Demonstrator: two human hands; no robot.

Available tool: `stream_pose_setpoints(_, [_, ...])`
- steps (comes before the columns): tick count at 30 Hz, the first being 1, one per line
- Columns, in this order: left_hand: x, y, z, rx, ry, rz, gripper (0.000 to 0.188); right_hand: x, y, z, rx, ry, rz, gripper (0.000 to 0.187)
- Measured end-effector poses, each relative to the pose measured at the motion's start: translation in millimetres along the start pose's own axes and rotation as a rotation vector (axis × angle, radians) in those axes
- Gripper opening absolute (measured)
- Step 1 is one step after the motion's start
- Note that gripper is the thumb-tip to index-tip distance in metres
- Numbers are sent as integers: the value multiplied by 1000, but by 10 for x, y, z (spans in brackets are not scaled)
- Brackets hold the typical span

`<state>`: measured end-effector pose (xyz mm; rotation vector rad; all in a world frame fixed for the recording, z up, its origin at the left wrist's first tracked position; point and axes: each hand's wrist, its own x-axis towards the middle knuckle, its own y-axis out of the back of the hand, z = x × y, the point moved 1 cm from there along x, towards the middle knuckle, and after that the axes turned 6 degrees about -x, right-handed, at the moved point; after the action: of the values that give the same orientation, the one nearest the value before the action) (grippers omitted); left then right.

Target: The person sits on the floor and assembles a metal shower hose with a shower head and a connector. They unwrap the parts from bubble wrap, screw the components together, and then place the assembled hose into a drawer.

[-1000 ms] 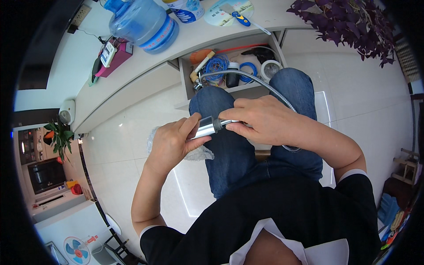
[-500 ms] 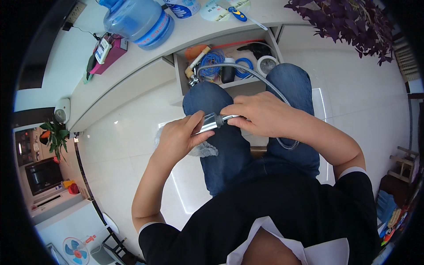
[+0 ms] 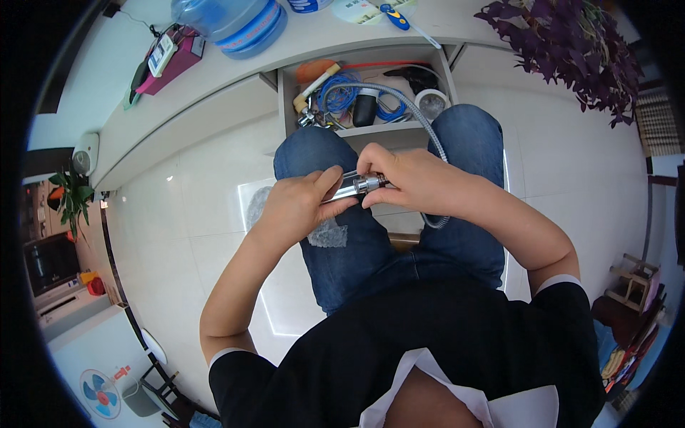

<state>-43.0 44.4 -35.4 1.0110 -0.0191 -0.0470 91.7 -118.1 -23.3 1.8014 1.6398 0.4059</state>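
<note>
Over the person's lap, both hands clamp a chrome shower handle [image 3: 354, 187]: left hand [image 3: 296, 207] wraps its body, right hand [image 3: 410, 180] grips the hose end. Metal hose [image 3: 407, 100] loops up w/ its far end toward the open drawer [image 3: 364, 93] just beyond the knees.

A metal fitting [image 3: 354, 187] is held between the left hand [image 3: 296, 208] and the right hand [image 3: 412, 182] above the knees. A flexible hose [image 3: 428, 128] is run from it to the open drawer [image 3: 360, 93] beyond. A water bottle [image 3: 232, 21] is set on the counter [image 3: 214, 71], far left.
</note>
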Motion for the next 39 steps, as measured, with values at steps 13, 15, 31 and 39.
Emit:
stream_pose_setpoints(13, [-78,258,80,-153,84,102,34,-4,7,139,255,155,189,47])
stream_pose_setpoints(15, [-101,286,76,-125,77,103,34,-4,-34,130,145,210,245,47])
stream_pose_setpoints(31, [-267,547,229,-169,165,136,36,-14,-25,118,938,138,96,27])
stream_pose_setpoints(39, [-219,545,331,-237,89,116,42,-103,11,188,1011,151,149,27])
